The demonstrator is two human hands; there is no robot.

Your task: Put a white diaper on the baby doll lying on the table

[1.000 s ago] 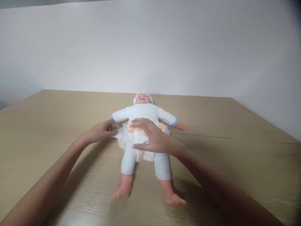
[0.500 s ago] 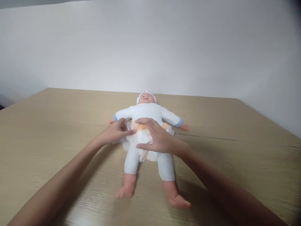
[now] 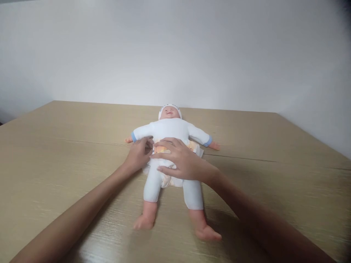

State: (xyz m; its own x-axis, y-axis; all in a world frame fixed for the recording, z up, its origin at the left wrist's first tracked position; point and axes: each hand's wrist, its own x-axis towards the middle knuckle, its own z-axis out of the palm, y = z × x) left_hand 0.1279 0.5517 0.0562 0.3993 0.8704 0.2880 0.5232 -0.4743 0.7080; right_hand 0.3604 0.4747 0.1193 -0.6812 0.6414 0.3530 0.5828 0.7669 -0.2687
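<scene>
**Disposable diaper (image 3: 172, 182) on baby doll (image 3: 172, 128) handled at mid-frame**

The lower left of the frame is crossed by the left forearm (image 3: 79, 204), stretched over a wood-grain table (image 3: 44, 171). Left of centre, the left hand (image 3: 137, 155) is placed at the diaper's side, its fingers bent; whether anything is pinched cannot be told, as the fingertips are partly hidden. Just above that hand, one of the doll's outspread sleeves is ended by a blue cuff (image 3: 133, 136).

At mid-frame the doll is laid on its back on the table, its head, in a white printed cap (image 3: 164, 107), pointed toward the top of the frame and its bare feet toward the bottom. The diaper is set around its hips, over white clothing, with orange print (image 3: 162, 149) shown at the waist. The diaper's front is partly covered by the right hand (image 3: 182, 159), whose fingers are spread, the thumb held apart below them.

Right of centre, the diaper's other side is seen beside a table seam (image 3: 241, 157). The upper frame is filled by a pale wall (image 3: 175, 54).
</scene>
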